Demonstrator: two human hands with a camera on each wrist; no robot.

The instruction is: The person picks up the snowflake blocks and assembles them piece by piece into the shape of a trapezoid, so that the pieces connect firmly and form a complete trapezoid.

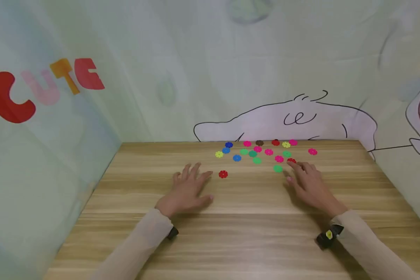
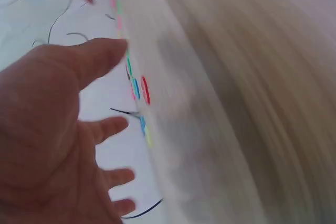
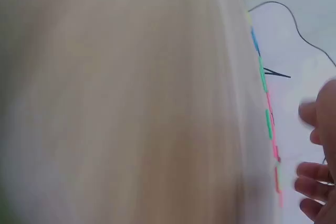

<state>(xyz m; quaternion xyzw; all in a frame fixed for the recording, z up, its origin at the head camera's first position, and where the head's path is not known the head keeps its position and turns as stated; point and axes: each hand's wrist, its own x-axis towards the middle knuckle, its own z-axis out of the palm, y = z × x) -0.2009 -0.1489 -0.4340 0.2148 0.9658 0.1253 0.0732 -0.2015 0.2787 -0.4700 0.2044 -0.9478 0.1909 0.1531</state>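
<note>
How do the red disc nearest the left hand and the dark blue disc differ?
The red disc is nearer the head camera; the dark blue disc lies by the far edge of the table. The red disc sits alone near the left hand; the dark blue disc sits by a lighter blue disc. Both are flat with notched rims.

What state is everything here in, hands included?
Left hand: fingers spread, holding nothing.
Right hand: fingers loosely bent; whether it touches a disc is unclear.
Red disc near left hand: flat, apart from it.
Other discs: loose, scattered.
Sleeves: down to the wrists.
</note>
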